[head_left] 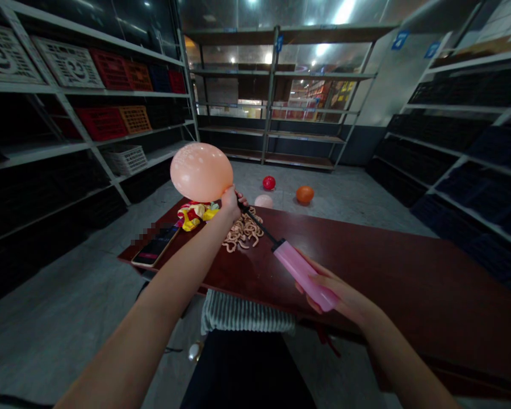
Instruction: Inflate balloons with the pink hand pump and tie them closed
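Note:
My left hand (231,203) is closed around the neck of an inflated peach balloon (201,171), pinching it onto the black nozzle of a hand pump. My right hand (338,295) is wrapped round the pink barrel of the pump (303,271), held above the dark red table (409,272). A pile of uninflated peach balloons (242,233) lies on the table just under the nozzle.
A phone (155,248) and a red and yellow packet (195,215) lie at the table's left end. Red (268,182), orange (305,194) and pale pink (263,201) balloons rest on the floor beyond. Metal shelving with crates lines both sides. A striped cloth (247,313) hangs at the table's near edge.

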A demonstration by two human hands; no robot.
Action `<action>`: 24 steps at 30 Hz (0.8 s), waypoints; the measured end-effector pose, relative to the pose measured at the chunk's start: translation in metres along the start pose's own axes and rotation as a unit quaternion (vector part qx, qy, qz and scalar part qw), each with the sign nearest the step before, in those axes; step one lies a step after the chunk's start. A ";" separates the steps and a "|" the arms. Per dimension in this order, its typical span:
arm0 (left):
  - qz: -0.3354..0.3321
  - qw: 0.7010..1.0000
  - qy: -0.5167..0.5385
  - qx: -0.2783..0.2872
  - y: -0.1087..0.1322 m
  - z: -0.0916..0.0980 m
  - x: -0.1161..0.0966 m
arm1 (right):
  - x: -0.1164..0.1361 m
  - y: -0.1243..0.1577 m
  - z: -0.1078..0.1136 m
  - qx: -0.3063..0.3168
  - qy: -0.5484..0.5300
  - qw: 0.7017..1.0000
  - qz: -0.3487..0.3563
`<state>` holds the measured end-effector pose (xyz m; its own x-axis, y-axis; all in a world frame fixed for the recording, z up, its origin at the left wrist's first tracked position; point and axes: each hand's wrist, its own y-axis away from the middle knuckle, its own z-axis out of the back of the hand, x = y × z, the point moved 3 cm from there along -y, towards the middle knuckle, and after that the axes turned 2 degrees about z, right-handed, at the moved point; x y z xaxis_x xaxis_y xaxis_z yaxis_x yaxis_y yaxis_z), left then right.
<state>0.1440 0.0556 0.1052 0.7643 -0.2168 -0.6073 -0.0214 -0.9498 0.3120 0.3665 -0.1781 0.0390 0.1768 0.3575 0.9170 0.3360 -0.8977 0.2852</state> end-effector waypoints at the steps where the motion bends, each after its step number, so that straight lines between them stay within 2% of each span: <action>1: -0.011 1.000 0.002 0.000 0.004 -0.001 0.002 | 0.000 0.000 0.004 0.003 0.001 1.000 0.004; 5: -0.053 0.998 0.016 -0.003 0.020 -0.005 0.004 | 0.000 -0.003 0.019 0.007 0.010 1.000 0.008; 8: -0.063 0.998 0.020 -0.012 0.031 -0.007 0.004 | 0.003 -0.011 0.021 0.016 0.016 1.000 0.021; 15: -0.045 0.998 0.025 0.021 0.050 -0.015 0.028 | 0.036 -0.045 -0.007 0.052 0.058 0.995 0.069; 19: -0.037 0.998 0.029 0.042 0.047 -0.018 0.033 | 0.055 -0.067 -0.020 0.016 0.154 0.984 0.092; 21: -0.044 0.998 0.029 0.038 0.040 -0.016 0.030 | 0.058 -0.080 -0.019 -0.016 0.232 0.966 0.116; 22: -0.050 0.998 0.029 0.027 0.035 -0.013 0.029 | 0.058 -0.087 -0.017 -0.040 0.291 0.946 0.136; 24: -0.063 0.998 0.032 -0.003 0.026 -0.007 0.027 | 0.058 -0.098 -0.012 -0.115 0.430 0.876 0.185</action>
<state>0.1687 0.0262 0.1016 0.8008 -0.0812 -0.5934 0.0806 -0.9672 0.2410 0.3326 -0.0730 0.0679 -0.5622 -0.2066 0.8008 0.1898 -0.9747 -0.1181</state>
